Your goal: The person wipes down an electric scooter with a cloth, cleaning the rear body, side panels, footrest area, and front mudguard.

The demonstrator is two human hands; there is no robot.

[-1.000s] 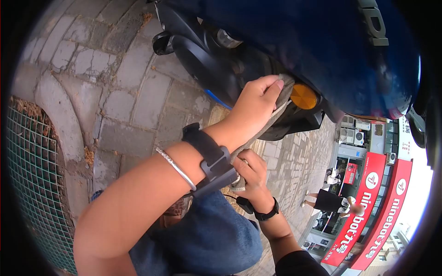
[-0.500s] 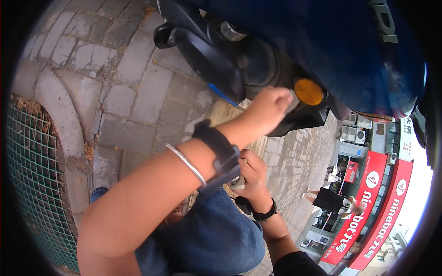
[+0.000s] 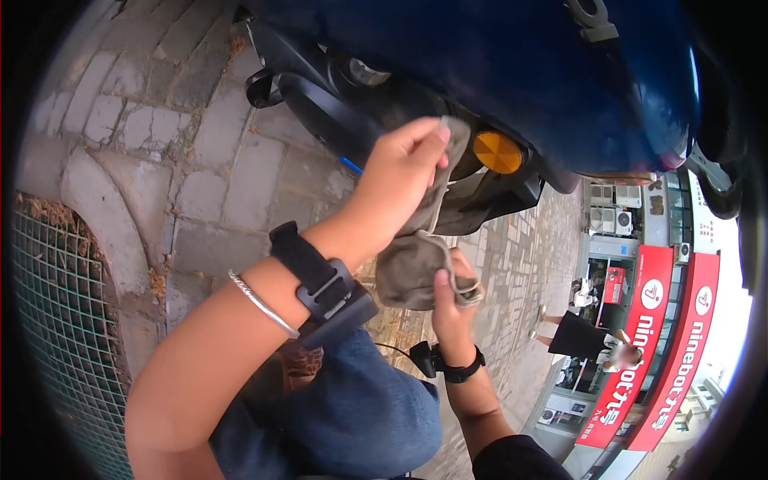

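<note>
My left hand [image 3: 412,164] pinches one end of a grey-brown cloth [image 3: 412,268] between thumb and fingers, just left of a round orange reflector [image 3: 498,152]. Lower down, my right hand [image 3: 454,308] is closed on another part of the same cloth, its thumb lying over the folds. The cloth hangs in a strip between the two hands and bulges in a loose fold beside my right hand. Behind it are the dark lower parts of a vehicle with a glossy blue body [image 3: 512,64].
My jeans-clad knee [image 3: 360,408] is below my hands. Grey paving [image 3: 204,240] lies at the left, with a green mesh grate [image 3: 64,304]. At the right, a person in dark clothing [image 3: 578,336] stands near red shop signs [image 3: 632,344].
My left hand has moved left, away from the reflector, with its end of the cloth. More of the cloth now shows spread between the hands. The view has shifted slightly.
</note>
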